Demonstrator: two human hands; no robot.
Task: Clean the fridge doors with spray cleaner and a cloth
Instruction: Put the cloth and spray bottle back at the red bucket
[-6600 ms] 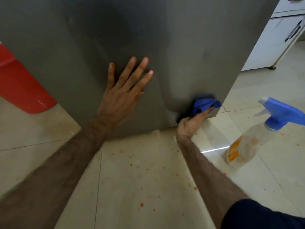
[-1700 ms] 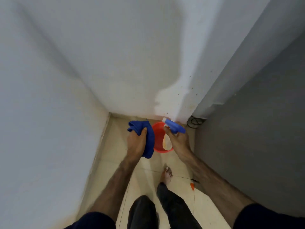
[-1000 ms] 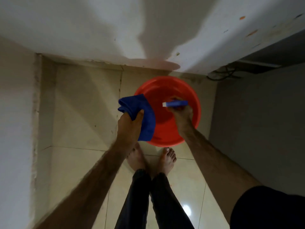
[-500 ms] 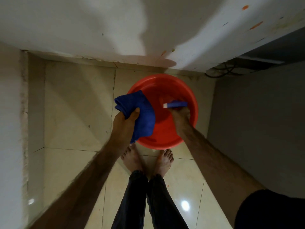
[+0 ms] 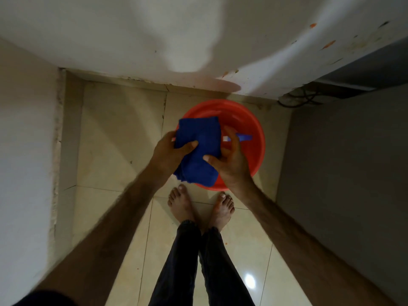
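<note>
Fingers [image 5: 192, 145] of both hands pinch cloth [image 5: 198, 151] (hanging lengthwise) over basin [image 5: 254, 120].

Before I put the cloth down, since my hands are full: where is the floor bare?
Bare tile lies left of the red basin, up to the left wall. Crowded: both hands on the blue cloth, spray bottle above the basin, feet just below it.

Both arms outstretched downward, left hand [image 5: 170, 154] and right hand [image 5: 231, 161] close together, fingers curled
</note>
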